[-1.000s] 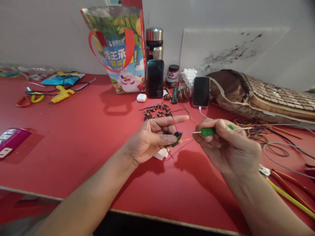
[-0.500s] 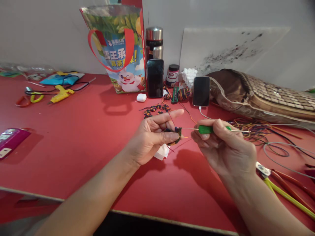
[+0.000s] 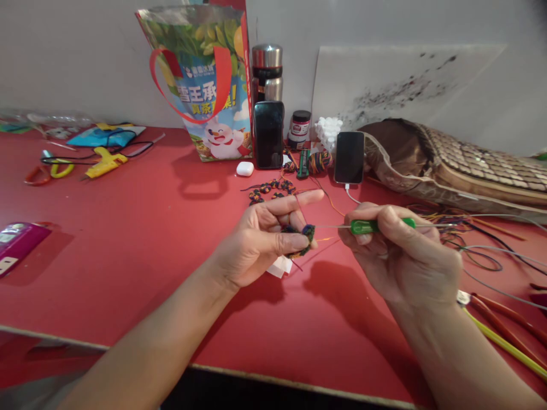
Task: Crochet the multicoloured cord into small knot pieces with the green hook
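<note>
My left hand [image 3: 265, 242] pinches a small dark multicoloured crochet piece [image 3: 305, 242] between thumb and fingers. A strand of dark red yarn [image 3: 301, 209] runs up from it over the raised index finger. My right hand [image 3: 401, 250] is closed round the green handle of a crochet hook [image 3: 363, 226]. Its thin metal shaft points left, with the tip at the piece's upper edge; a second metal end sticks out to the right. Short orange and red yarn ends hang off the piece. Below my left hand lies a folded white paper [image 3: 280, 266], partly covered.
Behind my hands lies a string of crocheted knots [image 3: 269, 187] near a yarn ball [image 3: 320, 163]. Two phones [image 3: 269, 135] stand upright by a printed bag [image 3: 213, 85]. Pliers [image 3: 491, 324] and loose yarn lie right; a yellow glue gun [image 3: 105, 162] lies left.
My right hand has moved a little to the right with the crochet hook, away from my left hand. The crochet piece has tilted slightly in my left fingers.
</note>
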`<control>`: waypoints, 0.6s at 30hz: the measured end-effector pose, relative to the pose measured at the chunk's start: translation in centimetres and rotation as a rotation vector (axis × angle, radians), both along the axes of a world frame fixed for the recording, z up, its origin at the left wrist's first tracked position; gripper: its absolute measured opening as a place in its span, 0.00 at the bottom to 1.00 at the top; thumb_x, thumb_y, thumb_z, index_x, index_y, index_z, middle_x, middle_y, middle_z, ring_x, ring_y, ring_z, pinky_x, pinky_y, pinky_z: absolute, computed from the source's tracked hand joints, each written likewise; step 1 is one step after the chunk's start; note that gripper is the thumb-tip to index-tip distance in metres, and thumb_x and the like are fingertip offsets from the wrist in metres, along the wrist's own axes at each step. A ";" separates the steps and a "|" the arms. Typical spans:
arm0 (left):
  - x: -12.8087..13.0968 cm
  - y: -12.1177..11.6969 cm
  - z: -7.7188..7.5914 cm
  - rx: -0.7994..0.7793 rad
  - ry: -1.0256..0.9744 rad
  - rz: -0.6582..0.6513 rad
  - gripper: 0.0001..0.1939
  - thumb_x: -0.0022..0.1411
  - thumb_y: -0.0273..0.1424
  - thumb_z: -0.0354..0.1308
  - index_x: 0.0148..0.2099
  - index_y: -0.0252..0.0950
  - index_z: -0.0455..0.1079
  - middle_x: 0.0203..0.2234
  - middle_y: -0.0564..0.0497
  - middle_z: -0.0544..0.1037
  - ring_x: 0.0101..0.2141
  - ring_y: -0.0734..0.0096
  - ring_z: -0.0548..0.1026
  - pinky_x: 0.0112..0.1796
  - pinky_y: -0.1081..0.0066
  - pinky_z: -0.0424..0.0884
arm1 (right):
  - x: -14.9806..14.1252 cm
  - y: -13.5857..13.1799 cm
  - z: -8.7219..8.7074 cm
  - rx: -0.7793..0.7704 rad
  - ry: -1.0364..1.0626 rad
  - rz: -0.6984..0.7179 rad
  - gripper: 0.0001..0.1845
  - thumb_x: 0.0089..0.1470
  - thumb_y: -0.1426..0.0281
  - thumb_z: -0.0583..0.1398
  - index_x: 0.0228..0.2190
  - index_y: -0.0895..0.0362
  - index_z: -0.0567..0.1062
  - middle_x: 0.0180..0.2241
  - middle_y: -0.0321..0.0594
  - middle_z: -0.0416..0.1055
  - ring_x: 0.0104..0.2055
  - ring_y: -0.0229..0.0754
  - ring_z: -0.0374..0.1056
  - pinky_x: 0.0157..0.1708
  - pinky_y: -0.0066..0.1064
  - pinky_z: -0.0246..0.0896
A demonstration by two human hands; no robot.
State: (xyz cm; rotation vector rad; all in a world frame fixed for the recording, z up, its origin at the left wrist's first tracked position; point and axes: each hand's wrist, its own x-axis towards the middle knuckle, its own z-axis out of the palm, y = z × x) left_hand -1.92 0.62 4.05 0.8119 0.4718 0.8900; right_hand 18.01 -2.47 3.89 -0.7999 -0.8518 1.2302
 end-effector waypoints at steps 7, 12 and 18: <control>0.5 -0.3 -0.1 0.002 0.024 0.028 0.26 0.47 0.25 0.80 0.50 0.38 0.86 0.24 0.56 0.74 0.25 0.78 0.74 0.29 0.77 0.71 | -0.6 0.0 -0.1 -0.056 0.054 0.087 0.13 0.44 0.60 0.79 0.27 0.56 0.89 0.15 0.32 0.66 0.19 0.27 0.53 0.21 0.24 0.55; 0.9 -0.5 0.1 0.037 0.029 0.195 0.26 0.45 0.25 0.81 0.49 0.43 0.86 0.25 0.57 0.75 0.27 0.79 0.76 0.32 0.78 0.74 | -1.7 -0.2 -0.3 -0.067 0.085 0.063 0.11 0.47 0.59 0.77 0.30 0.53 0.89 0.19 0.34 0.70 0.20 0.27 0.52 0.22 0.24 0.55; 0.7 -0.5 0.1 0.097 0.065 0.265 0.28 0.45 0.25 0.81 0.50 0.46 0.86 0.26 0.57 0.75 0.29 0.78 0.77 0.34 0.77 0.76 | -1.8 -0.3 -0.1 -0.083 0.078 0.040 0.11 0.47 0.60 0.77 0.30 0.53 0.89 0.19 0.34 0.70 0.20 0.28 0.52 0.21 0.26 0.55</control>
